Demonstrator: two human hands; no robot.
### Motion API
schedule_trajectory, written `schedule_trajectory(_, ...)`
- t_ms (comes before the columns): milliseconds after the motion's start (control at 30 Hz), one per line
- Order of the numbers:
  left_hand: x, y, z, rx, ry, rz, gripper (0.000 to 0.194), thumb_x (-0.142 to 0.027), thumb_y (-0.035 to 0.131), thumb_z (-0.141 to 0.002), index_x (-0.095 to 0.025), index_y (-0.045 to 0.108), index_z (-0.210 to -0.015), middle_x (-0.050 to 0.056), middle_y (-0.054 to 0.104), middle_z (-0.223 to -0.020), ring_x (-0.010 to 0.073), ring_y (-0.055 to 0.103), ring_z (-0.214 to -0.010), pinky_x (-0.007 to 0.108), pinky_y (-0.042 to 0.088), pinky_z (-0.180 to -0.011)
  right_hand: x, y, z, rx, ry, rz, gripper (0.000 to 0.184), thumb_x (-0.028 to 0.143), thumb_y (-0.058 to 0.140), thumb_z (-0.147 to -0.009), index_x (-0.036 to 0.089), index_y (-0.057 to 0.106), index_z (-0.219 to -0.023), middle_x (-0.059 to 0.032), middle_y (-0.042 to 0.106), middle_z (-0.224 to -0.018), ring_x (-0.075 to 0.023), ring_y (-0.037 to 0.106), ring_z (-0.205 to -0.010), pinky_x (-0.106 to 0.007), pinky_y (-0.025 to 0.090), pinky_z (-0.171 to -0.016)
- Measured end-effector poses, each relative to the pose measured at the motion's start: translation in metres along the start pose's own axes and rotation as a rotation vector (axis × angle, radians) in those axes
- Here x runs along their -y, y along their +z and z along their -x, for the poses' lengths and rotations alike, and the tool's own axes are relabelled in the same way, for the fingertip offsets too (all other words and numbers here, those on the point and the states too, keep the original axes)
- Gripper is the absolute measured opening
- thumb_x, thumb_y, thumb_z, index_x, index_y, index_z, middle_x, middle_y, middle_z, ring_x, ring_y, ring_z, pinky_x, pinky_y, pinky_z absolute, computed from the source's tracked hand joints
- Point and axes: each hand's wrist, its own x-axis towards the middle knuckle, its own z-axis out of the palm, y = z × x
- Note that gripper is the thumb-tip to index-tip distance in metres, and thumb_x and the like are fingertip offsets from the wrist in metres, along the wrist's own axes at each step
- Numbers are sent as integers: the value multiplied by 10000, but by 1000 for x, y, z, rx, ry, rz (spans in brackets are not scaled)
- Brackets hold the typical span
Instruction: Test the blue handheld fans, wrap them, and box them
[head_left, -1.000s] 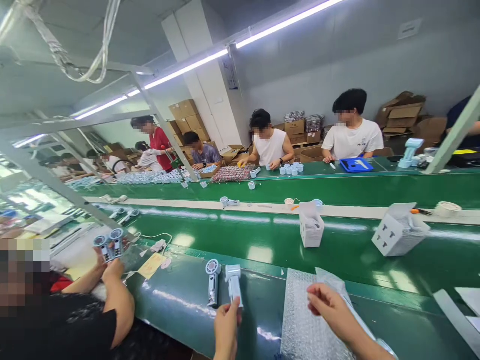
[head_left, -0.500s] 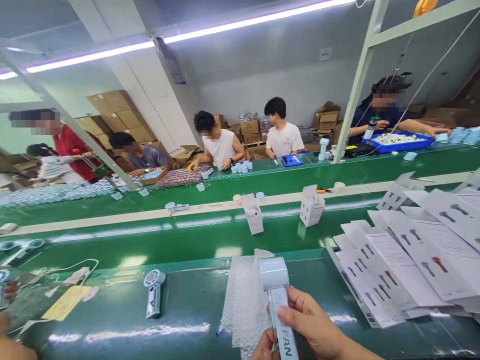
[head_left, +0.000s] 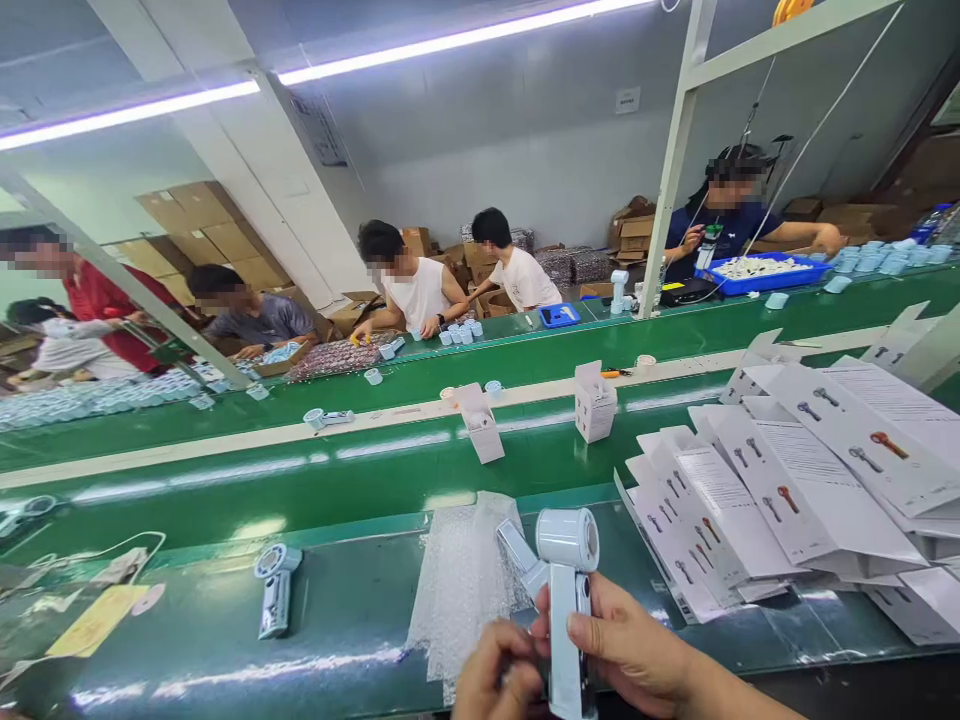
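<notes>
My right hand (head_left: 634, 655) is wrapped round the handle of a pale blue handheld fan (head_left: 566, 590), which stands upright with its round head at the top. My left hand (head_left: 495, 680) is closed against the lower left of the same handle, fingers curled. Just behind the fan a stack of bubble-wrap sheets (head_left: 461, 580) lies on the green bench (head_left: 360, 640). A second handheld fan (head_left: 274, 590) lies flat on the bench to the left.
Flat printed cartons (head_left: 795, 480) are fanned out at the right. Two open white boxes (head_left: 592, 400) stand on the green conveyor (head_left: 360, 460). A yellow paper (head_left: 94, 620) lies far left. Several people work across the line; a blue tray (head_left: 765, 272) sits far right.
The fan has turned in my hands, its head now angled right and the FAN lettering out of sight. My left hand has come up onto the handle. The view shifted slightly right.
</notes>
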Motion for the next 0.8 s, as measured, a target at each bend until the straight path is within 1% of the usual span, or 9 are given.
schedule_trajectory(33,11,-13,-9,-36,-48,-129,438,-619,419,-828,-218,587,-774,52,628,-773,214,585,-743,334,481,-715,0,-3,1,48,21,-37,494,413,812,-633,149,610,-999,-85,687,-920,-200,652,-862,-349,457,-810)
schedule_trajectory(100,36,-39,-26,-83,-164,-493,333,-471,476,-809,-207,602,-968,101,640,-1059,282,569,-1025,390,470,-847,-2,-9,3,146,69,-91,479,382,799,-664,117,617,-1019,-101,697,-896,-191,668,-822,-337,465,-796)
schedule_trajectory(167,60,-59,-40,102,-238,-829,479,-311,591,-698,-198,558,-1162,105,523,-1325,307,441,-1239,421,368,-1009,-6,-13,2,221,87,-137,489,365,786,-683,110,600,-1057,-111,702,-907,-187,676,-783,-331,486,-757)
schedule_trajectory(233,77,-70,-47,270,-276,-973,465,-216,566,-702,-196,576,-1167,91,531,-1325,284,449,-1239,397,330,-1038,-13,-14,0,248,71,-204,505,358,785,-682,152,560,-1084,-115,693,-1004,-187,677,-767,-327,510,-696)
schedule_trajectory(300,84,-76,-52,335,-288,-964,308,-190,482,-784,-193,641,-1048,85,639,-1150,244,553,-1114,350,380,-977,-22,-13,-3,244,58,-281,487,368,771,-695,192,522,-1075,-109,672,-1091,-180,674,-756,-325,524,-651)
schedule_trajectory(367,84,-81,-56,334,-288,-910,283,-186,424,-837,-189,661,-993,82,681,-1043,215,601,-1033,312,408,-928,-29,-9,-7,248,58,-342,439,378,742,-724,201,509,-1050,-94,673,-1080,-167,668,-740,-321,529,-638)
schedule_trajectory(533,80,-99,-74,209,-318,-721,315,-121,458,-778,-143,639,-1034,116,694,-1068,209,629,-1017,296,426,-900,-35,5,-12,332,20,-387,426,353,762,-690,161,555,-1010,-72,686,-897,-159,650,-660,-299,522,-600)
schedule_trajectory(667,80,-105,-82,65,-356,-535,234,-341,501,-766,-154,617,-847,46,680,-697,203,649,-665,285,485,-618,-36,14,-13,391,40,-326,448,345,777,-661,71,615,-977,-91,680,-766,-160,648,-647,-256,500,-597)
schedule_trajectory(800,66,-101,-80,-64,-318,-403,431,-622,397,-760,-219,482,-634,-39,488,-489,169,529,-497,269,414,-502,-42,18,-19,397,46,-322,453,327,773,-660,51,626,-987,-107,675,-821,-159,647,-673,-261,512,-619)
